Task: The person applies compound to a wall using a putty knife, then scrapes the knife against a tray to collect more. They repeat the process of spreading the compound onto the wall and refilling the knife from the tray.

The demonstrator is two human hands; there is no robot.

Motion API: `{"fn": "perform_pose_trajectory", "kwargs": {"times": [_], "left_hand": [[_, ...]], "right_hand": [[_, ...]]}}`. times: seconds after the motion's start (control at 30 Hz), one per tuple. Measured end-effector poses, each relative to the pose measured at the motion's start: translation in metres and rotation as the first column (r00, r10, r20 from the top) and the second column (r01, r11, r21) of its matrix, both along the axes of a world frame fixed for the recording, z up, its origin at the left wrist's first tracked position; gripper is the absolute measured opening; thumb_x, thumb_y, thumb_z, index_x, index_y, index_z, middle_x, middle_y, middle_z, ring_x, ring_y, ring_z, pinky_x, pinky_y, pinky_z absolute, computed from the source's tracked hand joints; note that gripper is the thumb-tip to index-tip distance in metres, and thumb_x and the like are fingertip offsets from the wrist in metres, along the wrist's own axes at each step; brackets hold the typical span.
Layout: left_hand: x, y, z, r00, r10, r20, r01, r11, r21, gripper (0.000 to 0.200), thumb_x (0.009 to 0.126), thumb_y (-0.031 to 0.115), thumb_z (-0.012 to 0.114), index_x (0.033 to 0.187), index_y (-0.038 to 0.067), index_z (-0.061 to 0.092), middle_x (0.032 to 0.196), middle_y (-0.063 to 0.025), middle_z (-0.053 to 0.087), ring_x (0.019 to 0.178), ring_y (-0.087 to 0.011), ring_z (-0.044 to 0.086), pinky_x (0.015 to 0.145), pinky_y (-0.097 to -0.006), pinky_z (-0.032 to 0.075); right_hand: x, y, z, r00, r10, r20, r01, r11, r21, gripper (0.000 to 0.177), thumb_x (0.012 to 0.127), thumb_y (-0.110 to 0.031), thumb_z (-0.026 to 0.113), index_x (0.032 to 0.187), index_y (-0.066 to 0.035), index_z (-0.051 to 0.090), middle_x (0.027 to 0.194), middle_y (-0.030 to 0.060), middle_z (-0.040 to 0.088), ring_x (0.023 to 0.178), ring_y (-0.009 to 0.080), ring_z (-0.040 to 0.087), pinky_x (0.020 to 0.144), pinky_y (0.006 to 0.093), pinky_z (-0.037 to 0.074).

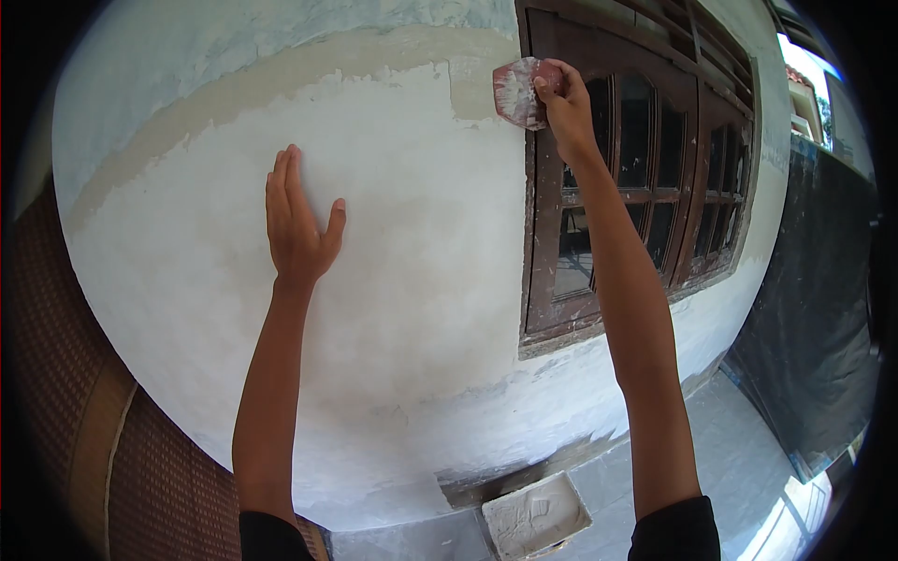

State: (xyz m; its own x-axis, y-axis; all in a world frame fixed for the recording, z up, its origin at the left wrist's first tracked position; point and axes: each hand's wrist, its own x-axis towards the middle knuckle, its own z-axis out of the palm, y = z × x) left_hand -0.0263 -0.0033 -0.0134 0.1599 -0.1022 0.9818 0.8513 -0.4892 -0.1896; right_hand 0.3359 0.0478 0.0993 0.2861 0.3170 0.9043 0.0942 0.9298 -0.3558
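**Right grip (564,98) holds a smeared red scraper (516,92) at the window's edge; left grip (299,224) spread at the wall**

The wall (393,271) fills most of the view. Its broad middle is white with faint grey-beige clouding. A beige band (234,79) curves across its upper left, with ragged edges, and pale blue-green paint shows beyond that. A beige patch with an uneven border reaches down near the window's upper left corner.

The window (547,280) stands to the right, with a brown frame, dark glass panes and pale specks and smears on the wood. Farther right hangs a dark sheet (814,309). A grey floor (645,458) runs along the foot of the wall, and a reddish-brown woven panel (56,290) with a tan strip (98,421) lines the far left.

Two bare forearms reach up from black sleeves (675,531). Between them, low in the view, a shallow tray (521,536) of pale paste sits on the floor near the base of the wall.

The left grip is open wide, palm toward the white surface, fingers pointing up and thumb held apart; it holds nothing. The right grip is closed on the scraper's right side, thumb on the near face. The scraper, streaked with white, overlaps the frame's upper left edge in view; whether it touches the wall or the frame cannot be told.
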Motion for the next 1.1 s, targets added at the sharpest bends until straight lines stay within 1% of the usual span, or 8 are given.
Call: {"fn": "perform_pose_trajectory", "kwargs": {"times": [0.37, 0.43, 0.63, 0.7, 0.73, 0.87, 1.03, 1.1], "left_hand": [[-0.001, 0.0, 0.0, 1.0, -0.017, 0.002, 0.017, 1.0, 0.002, 0.076, 0.085, 0.019, 0.065, 0.15, -0.004, 0.031, 0.15, -0.0215, 0.04, 0.141, -0.0382, 0.037, 0.116, -0.0511, 0.029], [0.001, 0.001, -0.001, 1.0, 0.021, 0.01, -0.021, 1.0, -0.002, 0.073, 0.089, 0.021, 0.06, 0.152, 0.0, 0.029, 0.153, -0.0192, 0.036, 0.143, -0.0377, 0.033, 0.117, -0.0476, 0.029], [0.0, 0.002, 0.0, 1.0, 0.008, 0.01, -0.008, 1.0, -0.006, 0.077, 0.085, 0.019, 0.065, 0.15, -0.003, 0.03, 0.152, -0.0209, 0.038, 0.142, -0.0373, 0.035, 0.118, -0.0511, 0.026], [-0.002, 0.001, 0.001, 1.0, 0.002, 0.005, -0.002, 1.0, -0.006, 0.077, 0.085, 0.019, 0.065, 0.15, -0.004, 0.03, 0.152, -0.0209, 0.038, 0.142, -0.0374, 0.035, 0.118, -0.051, 0.027], [-0.002, 0.001, 0.0, 1.0, -0.008, -0.003, 0.008, 1.0, -0.006, 0.077, 0.085, 0.019, 0.065, 0.15, -0.004, 0.031, 0.152, -0.0208, 0.038, 0.142, -0.0374, 0.035, 0.118, -0.051, 0.027], [0.0, 0.0, -0.001, 1.0, -0.01, 0.0, 0.01, 1.0, 0.011, 0.077, 0.085, 0.019, 0.065, 0.15, -0.004, 0.031, 0.152, -0.0209, 0.038, 0.142, -0.0375, 0.035, 0.118, -0.051, 0.027], [0.002, -0.001, 0.001, 1.0, 0.007, -0.002, -0.007, 1.0, 0.022, 0.072, 0.088, 0.017, 0.062, 0.15, -0.002, 0.031, 0.151, -0.0211, 0.037, 0.141, -0.0389, 0.036, 0.116, -0.0482, 0.031], [-0.001, 0.001, 0.0, 1.0, -0.001, -0.002, 0.002, 1.0, 0.01, 0.075, 0.087, 0.019, 0.063, 0.15, -0.003, 0.031, 0.151, -0.0206, 0.038, 0.142, -0.038, 0.036, 0.116, -0.0498, 0.03]], "right_hand": [[0.04, 0.012, -0.008, 0.994, -0.1, -0.044, 0.096, 0.992, -0.087, 0.037, 0.095, -0.009, 0.066, 0.129, -0.005, 0.054, 0.114, 0.0084, 0.062, 0.101, 0.0149, 0.06, 0.085, 0.0285, 0.051], [0.049, 0.003, -0.012, 0.99, -0.068, -0.123, 0.052, 0.991, -0.122, 0.036, 0.095, -0.01, 0.067, 0.128, -0.005, 0.054, 0.115, 0.0083, 0.062, 0.1, 0.0147, 0.06, 0.085, 0.0288, 0.051], [0.009, -0.016, 0.009, 0.992, 0.102, -0.071, -0.102, 0.995, -0.007, 0.04, 0.093, -0.013, 0.07, 0.129, -0.002, 0.054, 0.117, 0.0097, 0.062, 0.101, 0.0153, 0.06, 0.087, 0.0288, 0.051], [-0.003, -0.019, 0.015, 1.0, 0.027, 0.004, -0.027, 1.0, -0.012, 0.041, 0.093, -0.013, 0.07, 0.129, -0.001, 0.053, 0.117, 0.0105, 0.062, 0.1, 0.016, 0.061, 0.088, 0.0287, 0.051], [0.0, -0.01, 0.015, 0.986, -0.161, 0.052, 0.162, 0.987, -0.012, 0.042, 0.092, -0.012, 0.07, 0.129, -0.001, 0.053, 0.117, 0.0107, 0.062, 0.099, 0.0164, 0.062, 0.086, 0.0295, 0.052], [0.027, -0.007, -0.003, 0.969, -0.22, -0.116, 0.212, 0.974, -0.076, 0.039, 0.093, -0.011, 0.068, 0.128, -0.003, 0.053, 0.114, 0.0096, 0.063, 0.098, 0.0166, 0.062, 0.081, 0.0313, 0.054], [0.005, -0.012, 0.002, 0.996, -0.083, -0.037, 0.083, 0.997, -0.007, 0.037, 0.093, -0.011, 0.067, 0.127, -0.003, 0.054, 0.113, 0.0101, 0.063, 0.099, 0.0175, 0.062, 0.087, 0.0311, 0.051], [-0.006, -0.012, 0.002, 0.933, -0.33, 0.147, 0.331, 0.943, 0.018, 0.036, 0.093, -0.012, 0.067, 0.125, -0.003, 0.056, 0.113, 0.0112, 0.064, 0.1, 0.0191, 0.063, 0.091, 0.0313, 0.049]]}}
